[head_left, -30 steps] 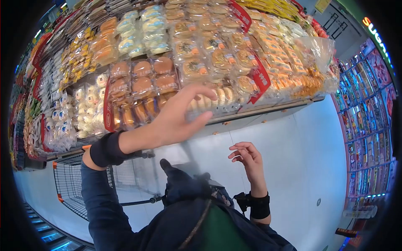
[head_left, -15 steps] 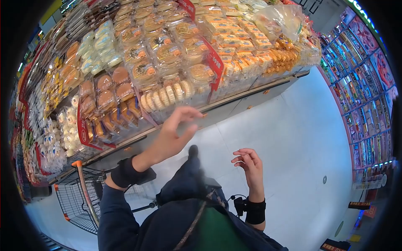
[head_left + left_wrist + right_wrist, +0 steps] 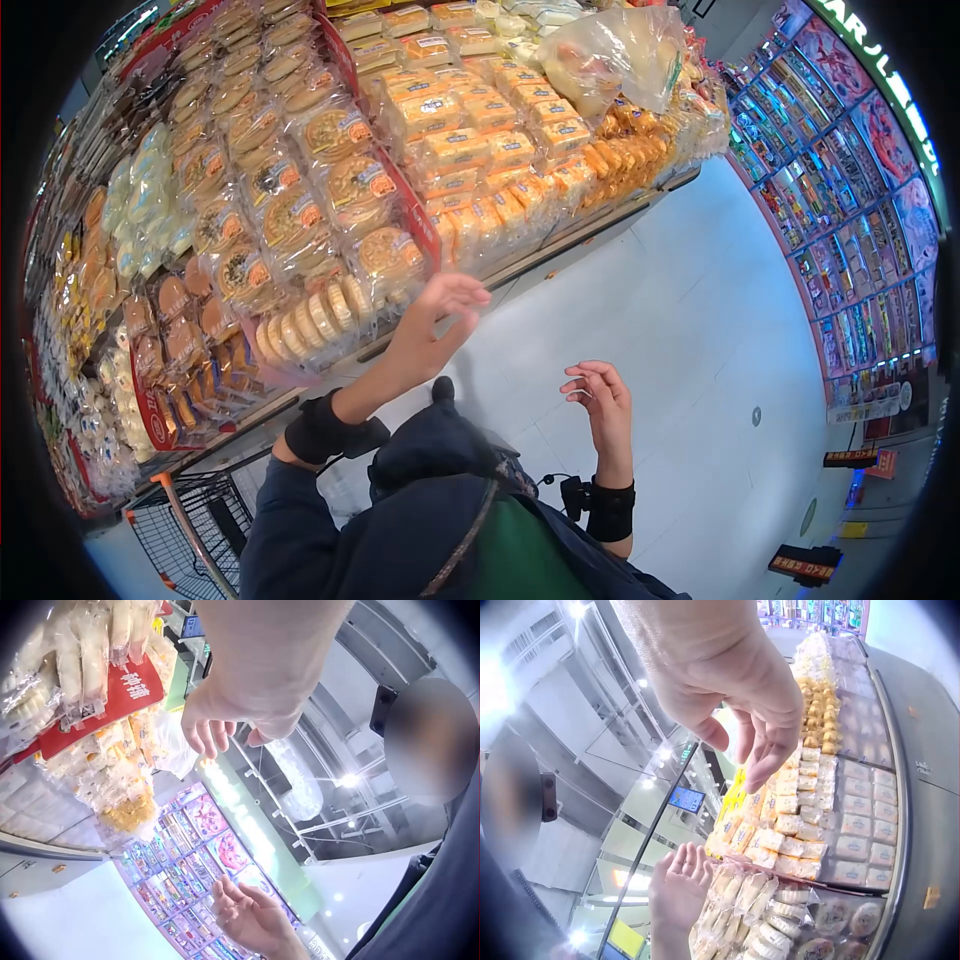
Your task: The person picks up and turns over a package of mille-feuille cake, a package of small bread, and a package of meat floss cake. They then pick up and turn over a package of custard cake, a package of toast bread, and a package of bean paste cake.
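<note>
The left hand (image 3: 428, 335) hovers in the air just off the front edge of the display, fingers loosely bent and holding nothing. Lower and to its right is the right hand (image 3: 603, 408), raised over the floor, also empty with relaxed fingers. Nearest the left hand in the head view are bagged round flatbreads (image 3: 388, 252) and a row of pale round cakes (image 3: 318, 318). Orange-labelled wrapped cakes (image 3: 505, 150) lie beyond a red divider strip (image 3: 420, 228). In the left wrist view, the left hand (image 3: 240, 712) touches none of the packets.
A black wire shopping cart (image 3: 185, 535) with an orange-ended handle stands at lower left. A large clear plastic bag (image 3: 625, 55) lies on the far goods. Tall stocked shelves (image 3: 850, 220) line the right side, across a pale floor (image 3: 690, 330).
The view has turned and moved rightward along the display, so the goods shift left. The left hand has drawn back from over the packets to beyond the display's edge; the right hand stays raised.
</note>
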Tool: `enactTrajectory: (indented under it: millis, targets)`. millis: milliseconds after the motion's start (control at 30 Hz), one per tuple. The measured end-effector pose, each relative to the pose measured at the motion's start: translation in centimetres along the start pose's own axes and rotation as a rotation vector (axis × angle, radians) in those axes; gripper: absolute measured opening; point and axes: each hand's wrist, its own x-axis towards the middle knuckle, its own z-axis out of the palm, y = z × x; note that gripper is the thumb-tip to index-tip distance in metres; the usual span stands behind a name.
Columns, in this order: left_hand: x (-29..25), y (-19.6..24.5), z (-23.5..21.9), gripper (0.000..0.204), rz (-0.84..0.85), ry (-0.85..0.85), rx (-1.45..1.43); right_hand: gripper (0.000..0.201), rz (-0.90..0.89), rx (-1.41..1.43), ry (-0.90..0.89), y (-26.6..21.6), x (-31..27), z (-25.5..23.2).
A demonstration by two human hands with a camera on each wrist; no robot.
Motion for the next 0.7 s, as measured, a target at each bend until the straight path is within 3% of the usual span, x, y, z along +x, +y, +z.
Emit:
enactTrajectory:
  millis: [133, 233, 533, 700]
  targets:
    - [2.4, -1.2, 0.0, 0.031, 0.027, -0.008, -0.026, 0.021, 0.005, 0.001, -0.081, -1.4, 3.6, 0.8]
    - [3.7, -2.4, -0.1, 0.028, -0.066, 0.023, -0.023, 0.022, 0.004, 0.023, -0.112, -1.5, 5.7, 0.6]
    - [8.6, -4.1, 2.1, 0.028, -0.107, -0.035, -0.082, 0.022, 0.029, 0.059, -0.056, -1.1, 9.6, -3.9]
    - [11.6, -4.2, 4.8, 0.028, -0.132, 0.031, -0.058, 0.022, 0.066, 0.070, -0.112, -2.1, 12.9, -6.8]
